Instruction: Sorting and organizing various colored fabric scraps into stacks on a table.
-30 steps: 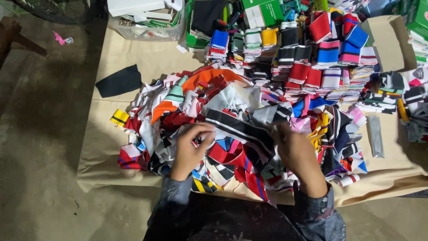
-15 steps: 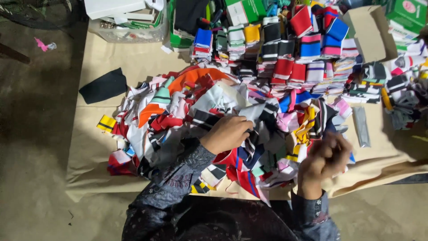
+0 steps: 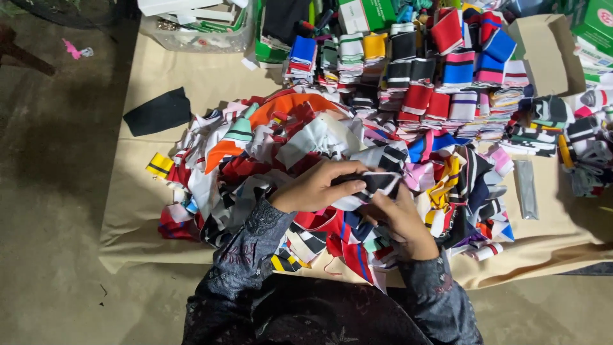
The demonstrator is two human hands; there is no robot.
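Both hands now meet over the loose pile of cloth strips (image 3: 268, 153), where half a second ago the right hand (image 3: 399, 220) sat apart near the paper sheet's (image 3: 191, 76) front edge. The left hand (image 3: 316, 188) and right are both closed on a black-and-white striped strip (image 3: 377, 184), near the pile's front.

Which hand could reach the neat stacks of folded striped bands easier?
Probably the right hand: the stacks lie up on its side, while the left hand pinches the black-and-white striped piece.
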